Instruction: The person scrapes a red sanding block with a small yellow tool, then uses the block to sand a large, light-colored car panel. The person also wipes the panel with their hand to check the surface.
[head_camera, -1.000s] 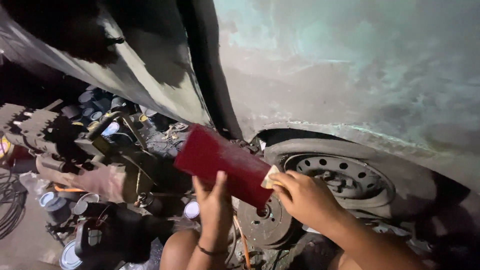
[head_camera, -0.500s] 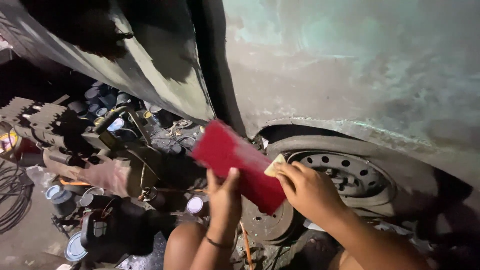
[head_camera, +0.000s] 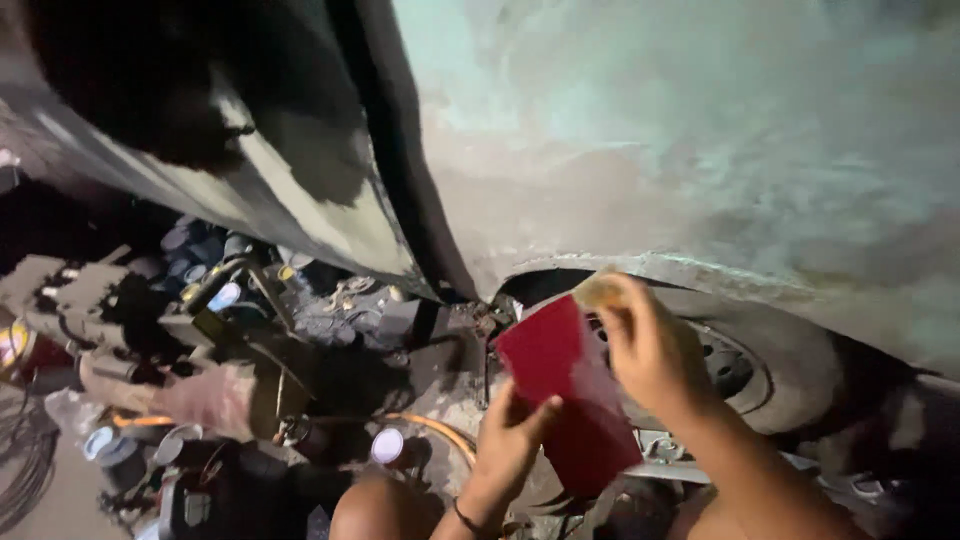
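Pkgs/containers: cluster of small round cans w/ blue and pale lids (head_camera: 205, 245), upper left among clutter, by dark car panel. One round can w/ purple-white lid (head_camera: 387, 446), floor, bottom centre. Labels, signs, screens: none legible or visible.

Dirt workshop floor (head_camera: 450, 395), dusty and dim, carries everything. Landmark is the car wheel (head_camera: 760, 375) standing on it at right, under the body panel. Left of the wheel, an orange hose (head_camera: 430, 428) curves across the ground, a small round white-topped can (head_camera: 387, 446) just beside it. Further left of the wheel, a heap of dark engine parts (head_camera: 120, 330) and scrap. Beyond that heap, far from the wheel, several tins (head_camera: 205, 245), blurred. Coiled wire (head_camera: 25, 460) at the far left edge.
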